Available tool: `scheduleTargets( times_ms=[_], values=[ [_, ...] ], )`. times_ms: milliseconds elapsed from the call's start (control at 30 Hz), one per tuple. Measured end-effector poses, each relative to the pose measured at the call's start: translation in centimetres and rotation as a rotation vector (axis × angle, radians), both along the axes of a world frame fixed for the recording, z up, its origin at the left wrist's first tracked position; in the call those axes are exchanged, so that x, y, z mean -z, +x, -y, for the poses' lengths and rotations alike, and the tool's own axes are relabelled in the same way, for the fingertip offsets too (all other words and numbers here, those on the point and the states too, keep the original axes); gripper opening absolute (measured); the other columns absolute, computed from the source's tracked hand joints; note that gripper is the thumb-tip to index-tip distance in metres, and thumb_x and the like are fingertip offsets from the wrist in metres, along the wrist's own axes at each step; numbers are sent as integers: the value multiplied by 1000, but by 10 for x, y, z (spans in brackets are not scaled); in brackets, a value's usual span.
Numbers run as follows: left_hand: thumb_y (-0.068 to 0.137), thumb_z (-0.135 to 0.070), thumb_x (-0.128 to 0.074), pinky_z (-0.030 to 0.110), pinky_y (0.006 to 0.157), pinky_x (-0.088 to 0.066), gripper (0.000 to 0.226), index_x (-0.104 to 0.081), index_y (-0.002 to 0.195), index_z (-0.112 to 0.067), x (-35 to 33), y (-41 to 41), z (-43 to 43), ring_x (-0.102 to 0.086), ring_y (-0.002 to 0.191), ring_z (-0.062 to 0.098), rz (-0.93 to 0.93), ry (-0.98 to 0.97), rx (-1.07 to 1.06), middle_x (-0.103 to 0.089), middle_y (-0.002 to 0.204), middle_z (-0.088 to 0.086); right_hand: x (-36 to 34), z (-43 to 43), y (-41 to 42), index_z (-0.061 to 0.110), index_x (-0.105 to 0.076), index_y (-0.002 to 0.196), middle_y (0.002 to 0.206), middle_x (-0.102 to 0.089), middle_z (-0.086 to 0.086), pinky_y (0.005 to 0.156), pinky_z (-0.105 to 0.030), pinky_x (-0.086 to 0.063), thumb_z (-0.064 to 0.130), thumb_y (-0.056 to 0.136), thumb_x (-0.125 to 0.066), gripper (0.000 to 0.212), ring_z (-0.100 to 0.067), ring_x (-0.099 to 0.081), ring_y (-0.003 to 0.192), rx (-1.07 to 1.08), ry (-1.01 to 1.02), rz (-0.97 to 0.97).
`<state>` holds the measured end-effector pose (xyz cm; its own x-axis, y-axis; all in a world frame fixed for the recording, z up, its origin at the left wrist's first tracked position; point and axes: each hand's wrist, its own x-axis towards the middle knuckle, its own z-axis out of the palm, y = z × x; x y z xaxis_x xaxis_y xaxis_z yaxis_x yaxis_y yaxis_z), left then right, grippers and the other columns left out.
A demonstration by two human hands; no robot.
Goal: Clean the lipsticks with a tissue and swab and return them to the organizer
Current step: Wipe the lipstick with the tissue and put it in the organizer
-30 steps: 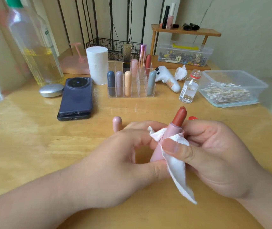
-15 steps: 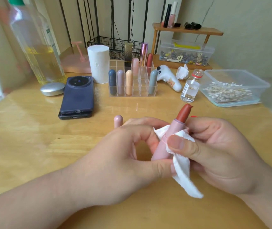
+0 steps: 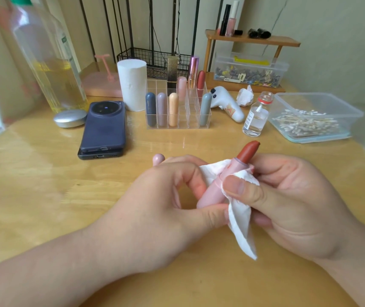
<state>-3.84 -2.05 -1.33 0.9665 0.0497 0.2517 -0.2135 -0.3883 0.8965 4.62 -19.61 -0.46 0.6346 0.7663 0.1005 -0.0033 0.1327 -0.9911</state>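
An open pink lipstick (image 3: 215, 189) with a brick-red bullet (image 3: 248, 150) tilts up to the right over the table's middle. My left hand (image 3: 161, 207) grips its lower barrel between thumb and fingers. My right hand (image 3: 287, 200) pinches a white tissue (image 3: 241, 222) around the collar of the tube, thumb on top. The lipstick's pink cap (image 3: 158, 158) stands just behind my left hand. The clear organizer (image 3: 183, 120) further back holds several capped lipsticks. A clear tub of cotton swabs (image 3: 310, 122) sits at the right.
Two stacked phones (image 3: 104, 129), a silver disc (image 3: 70, 118), a tall oil bottle (image 3: 51, 63) and a tissue roll (image 3: 132, 84) stand at the left back. A small glass bottle (image 3: 256, 116), a white gadget (image 3: 228, 103), a crumpled tissue (image 3: 245, 96) and a wooden shelf (image 3: 252, 38) are behind.
The lipstick has tilted further to the right and its bullet points more sideways. My right thumb has slid with the tissue along the tube. The tissue's hanging tail has shifted right.
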Motion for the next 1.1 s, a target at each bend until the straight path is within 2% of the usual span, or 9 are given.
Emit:
scheduleTargets(
  times_ms=[167,233,333,467,600,733,833,1000,1100],
  values=[
    [66,-68,-71,55,120,-19,48,-61,78,-23,2,0,-4,-61,71,28,-29,32,-80,-67,72,16,0,8,11,-14,-60,110,80,-44,-33,68,-44,-29,19,79,-74,48,-45,-40,68,-215,128,-262],
    [64,-67,-74,60,115,-26,46,-60,75,-25,3,0,-5,-59,69,25,-18,56,-117,-65,70,12,1,9,12,-4,-68,113,88,-48,-25,73,-42,-34,24,76,-80,48,-38,-42,79,-212,114,-268],
    [63,-67,-75,49,113,-34,45,-57,72,-26,3,-1,-3,-60,71,13,-2,115,-133,-65,68,-2,4,7,9,11,-76,105,91,-51,-22,77,-41,-35,38,69,-87,46,-36,-41,87,-141,61,-162],
    [72,-62,-72,45,122,-14,36,-64,77,-27,-3,-5,-2,-67,91,10,20,159,-27,-68,81,-6,5,6,10,10,-76,93,79,-61,-17,64,-33,-39,41,69,-86,41,-33,-46,72,-67,53,-66],
    [98,-48,-52,49,120,1,32,-70,114,-26,-10,-6,-7,-51,129,15,-74,160,253,-64,116,-6,3,7,8,2,-72,97,76,-68,-5,54,-17,-38,24,82,-77,27,-19,-57,59,-86,126,-20],
    [96,-51,-50,53,116,-20,31,-72,109,-33,-4,-2,-9,-50,129,14,36,249,166,-60,122,-16,2,7,3,-7,-67,98,82,-74,3,67,-14,-52,14,83,-70,26,-5,-69,74,-42,175,77],
    [88,-54,-60,35,104,-40,27,-75,96,-33,-3,-2,-8,-55,121,10,160,270,45,-59,117,-21,1,4,-3,-2,-69,95,86,-74,9,74,-14,-54,14,82,-66,21,-5,-72,84,7,180,214],
    [78,-51,-69,26,90,-44,23,-56,75,-34,-1,-3,1,-62,105,8,284,225,-115,-62,105,-19,-2,-3,-10,8,-74,95,78,-72,11,66,-16,-54,14,81,-68,17,-7,-70,71,53,181,266],
    [77,-51,-70,39,97,-44,27,-56,77,-28,-3,-3,0,-60,108,11,229,231,-45,-63,106,-18,-4,-5,-13,23,-77,90,81,-73,10,67,-16,-53,21,80,-73,11,-8,-70,72,57,198,278]
  ],
)
